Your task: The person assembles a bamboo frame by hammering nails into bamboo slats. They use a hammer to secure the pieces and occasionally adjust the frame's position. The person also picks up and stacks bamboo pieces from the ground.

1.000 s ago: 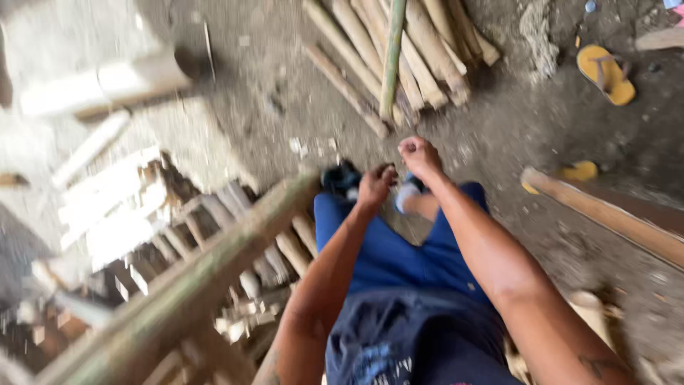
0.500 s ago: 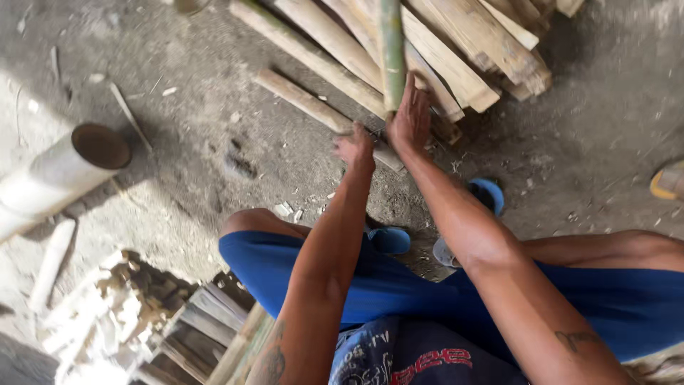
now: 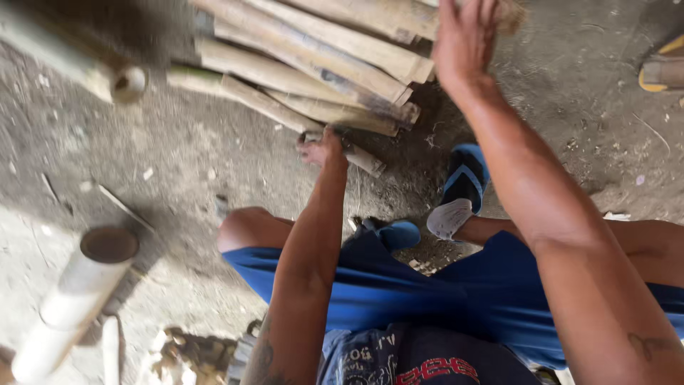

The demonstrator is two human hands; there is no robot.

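Note:
A pile of split bamboo slats (image 3: 313, 57) lies on the dirt ground ahead of me. My left hand (image 3: 322, 150) reaches out low, and its fingers curl around the near end of the lowest bamboo slat (image 3: 360, 158), which sticks out of the pile. My right hand (image 3: 467, 36) is raised over the right end of the pile with fingers spread, touching or just above the slat ends. I cannot see anything held in it. Both forearms stretch forward over my blue shorts.
A pale bamboo tube (image 3: 75, 296) lies at the lower left and another tube end (image 3: 127, 82) at the upper left. My feet wear blue sandals (image 3: 464, 178). A yellow sandal (image 3: 659, 71) sits at the right edge. Bamboo scraps (image 3: 192, 353) lie near my left knee.
The view has closed in on the pile. My left hand has dropped onto the lowest slat's end. My right hand has shifted up and to the right, away from the green pole.

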